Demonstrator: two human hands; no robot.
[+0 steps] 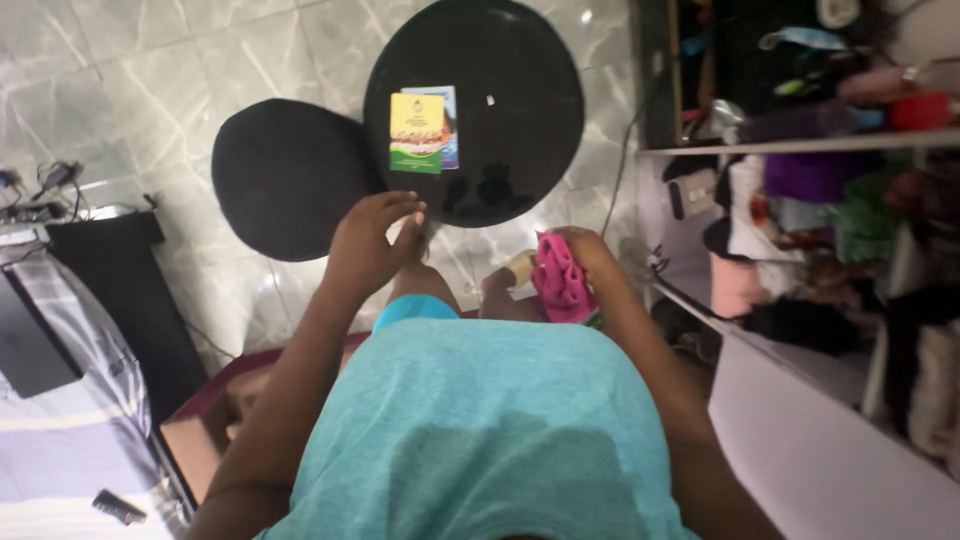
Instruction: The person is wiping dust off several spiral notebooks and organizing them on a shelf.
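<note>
Right hand (585,250) is closed around a bunched pink cloth (560,280), gripping it tight just above the knee. Left hand (368,245) is up beside it, fingers curled loosely inward, empty, thumb and fingertips close together and pointing toward the round black surface (520,130). That surface sits just beyond both hands, glossy, and on it lie two small cards: a yellow and green card (415,132) overlapping a blue card (452,130) behind it. A smaller black round stool (285,180) touches the surface on the left. Below the hands, a teal shirt (470,430) fills the view. Grey marble floor (150,70) all around, open shelves (800,145) stuffed with clothes on the right, a striped bed (60,430) on the left.
</note>
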